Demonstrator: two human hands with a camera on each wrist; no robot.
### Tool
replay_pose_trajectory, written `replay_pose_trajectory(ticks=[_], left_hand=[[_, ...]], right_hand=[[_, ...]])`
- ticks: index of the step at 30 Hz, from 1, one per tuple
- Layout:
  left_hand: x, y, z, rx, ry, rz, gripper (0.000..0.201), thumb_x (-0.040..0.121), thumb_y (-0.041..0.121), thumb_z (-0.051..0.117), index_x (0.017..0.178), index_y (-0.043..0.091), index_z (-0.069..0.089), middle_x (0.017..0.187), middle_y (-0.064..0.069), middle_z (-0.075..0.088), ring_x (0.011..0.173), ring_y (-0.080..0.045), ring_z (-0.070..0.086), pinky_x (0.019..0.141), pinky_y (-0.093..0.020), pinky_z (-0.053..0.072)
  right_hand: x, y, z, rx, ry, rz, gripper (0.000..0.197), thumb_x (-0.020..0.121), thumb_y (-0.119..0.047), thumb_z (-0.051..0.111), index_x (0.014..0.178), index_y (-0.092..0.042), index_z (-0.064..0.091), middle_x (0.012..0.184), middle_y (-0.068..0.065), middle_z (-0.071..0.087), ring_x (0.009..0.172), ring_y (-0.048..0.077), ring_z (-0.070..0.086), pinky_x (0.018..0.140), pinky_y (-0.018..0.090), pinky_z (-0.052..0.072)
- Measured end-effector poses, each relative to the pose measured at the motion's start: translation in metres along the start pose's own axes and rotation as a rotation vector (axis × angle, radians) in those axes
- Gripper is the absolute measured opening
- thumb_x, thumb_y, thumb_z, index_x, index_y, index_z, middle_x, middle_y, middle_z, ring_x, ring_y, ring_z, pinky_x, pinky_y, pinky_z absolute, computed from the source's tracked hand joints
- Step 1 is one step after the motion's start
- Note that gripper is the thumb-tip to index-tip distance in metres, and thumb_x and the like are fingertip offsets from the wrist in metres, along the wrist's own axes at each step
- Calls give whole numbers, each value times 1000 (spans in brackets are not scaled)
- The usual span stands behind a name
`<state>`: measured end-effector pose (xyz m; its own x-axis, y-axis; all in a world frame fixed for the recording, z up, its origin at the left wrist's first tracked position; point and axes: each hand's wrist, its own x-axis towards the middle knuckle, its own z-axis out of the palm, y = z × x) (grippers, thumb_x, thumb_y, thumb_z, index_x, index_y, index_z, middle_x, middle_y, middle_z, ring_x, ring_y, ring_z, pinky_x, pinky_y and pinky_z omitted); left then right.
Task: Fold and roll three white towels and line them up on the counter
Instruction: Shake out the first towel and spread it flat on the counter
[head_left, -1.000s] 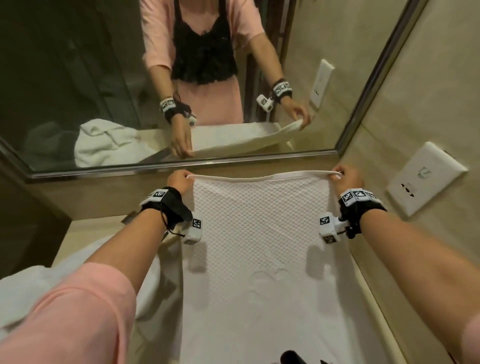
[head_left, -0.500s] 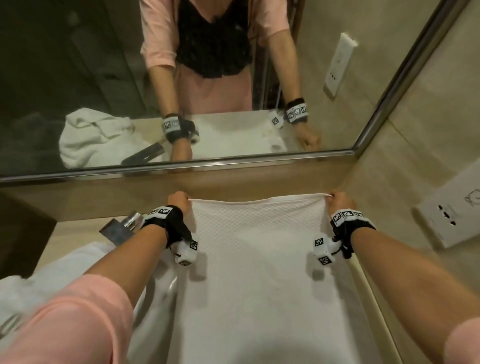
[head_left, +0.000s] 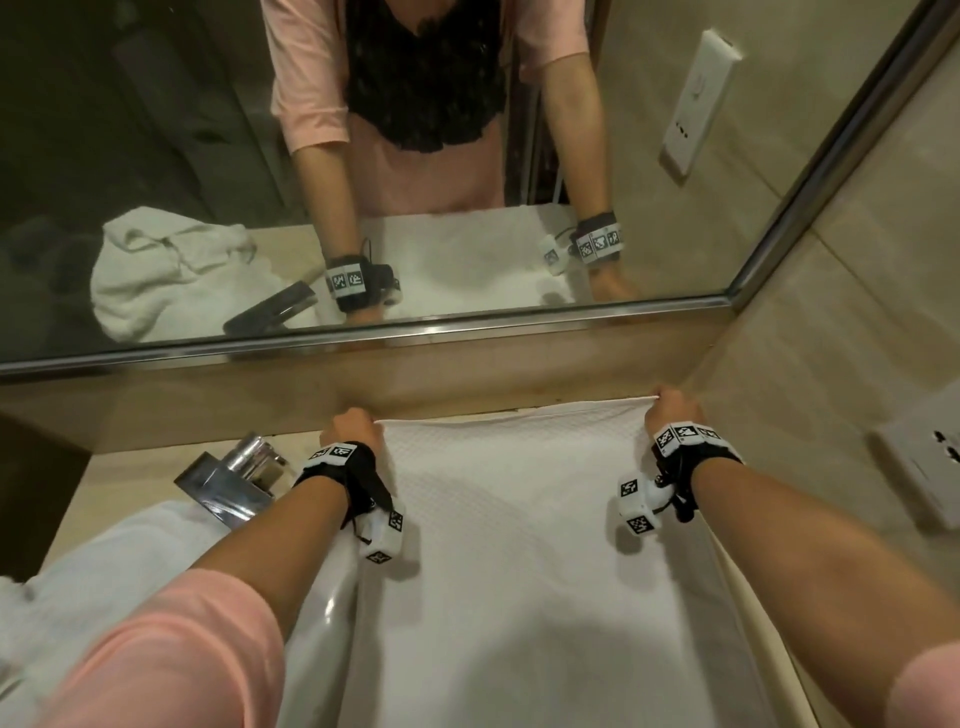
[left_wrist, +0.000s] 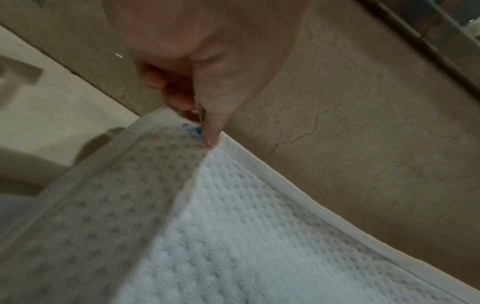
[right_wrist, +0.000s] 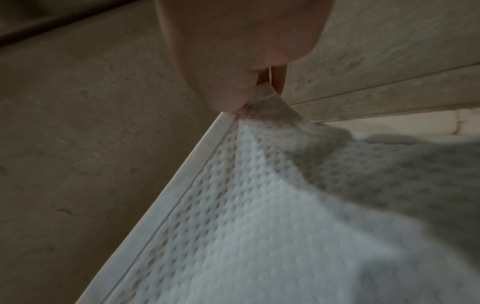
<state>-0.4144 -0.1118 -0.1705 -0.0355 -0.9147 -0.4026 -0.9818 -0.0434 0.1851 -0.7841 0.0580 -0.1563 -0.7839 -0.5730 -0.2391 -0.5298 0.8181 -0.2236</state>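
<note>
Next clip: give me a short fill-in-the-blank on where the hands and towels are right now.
1. Each hand, left hand and right hand, pinches one far ____ of the spread towel.
2. The faucet lies on the ____ hand's side of that towel.
3. The mirror reflects a ____ white towel beside the faucet.

Missing words: corner; left; crumpled
</note>
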Motion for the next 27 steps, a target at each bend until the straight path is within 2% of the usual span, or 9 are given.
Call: replay_pose_trajectory(ticks=[4,6,9,13,16,19,21,24,27], left_hand=[[6,-5,7,-58,-10,5,28,93,28,52,107,12,70,109,-14,67,99,-32,63,76,-29,47],[7,-7,10,-76,4,-15,27,92,29,54,107,15,70,108,-13,67,97,-31,63,78,-30,49],[8,-7,13,-121,35,-42,23,91,29,55,108,21,69,111,-11,67,100,-31,63,80,-30,48],[12,-8,21,-205,67,-60,19,91,28,57,103,20,69,109,-12,67,98,-33,62,82,-31,49],[13,-10,30,-288,95,-85,16,90,26,59,99,16,67,112,-13,64,96,-33,61,81,-32,48],[10,-8,38,-396,189,-116,21,87,21,65,100,6,58,124,-18,47,90,-37,60,80,-35,47],[5,-8,41,-448,251,-116,25,85,17,68,99,2,53,122,-18,41,82,-38,59,79,-39,47],[3,-13,49,-471,322,-26,18,83,11,67,81,8,49,113,-15,43,70,-31,52,74,-34,47],[3,-18,57,-438,334,47,9,84,11,64,78,10,57,108,-14,48,85,-35,54,78,-38,49]], right_hand=[[4,-3,9,-60,23,40,39,93,-2,42,126,-11,59,126,21,57,124,35,42,106,41,34],[5,-4,12,-101,52,61,35,93,-5,44,123,-12,61,125,18,58,124,32,40,105,39,29],[6,-3,13,-98,82,83,28,97,-9,43,118,-10,61,120,19,57,119,30,39,101,39,30],[16,-1,21,-80,98,84,26,93,-7,46,115,-10,59,110,16,65,119,27,40,94,35,26],[22,0,29,-83,127,88,25,95,-9,46,116,-9,58,111,15,66,119,28,41,94,35,27],[24,3,36,-62,170,69,22,95,-7,46,111,-8,60,110,18,66,118,31,42,94,36,28],[24,5,39,-21,210,61,20,94,-6,47,108,-7,61,109,20,65,117,32,43,95,37,28],[17,8,39,45,289,61,19,91,-3,51,109,-3,58,115,23,57,115,35,43,95,39,30],[7,8,40,117,383,78,21,86,4,53,107,1,53,115,24,48,108,39,45,88,45,38]])
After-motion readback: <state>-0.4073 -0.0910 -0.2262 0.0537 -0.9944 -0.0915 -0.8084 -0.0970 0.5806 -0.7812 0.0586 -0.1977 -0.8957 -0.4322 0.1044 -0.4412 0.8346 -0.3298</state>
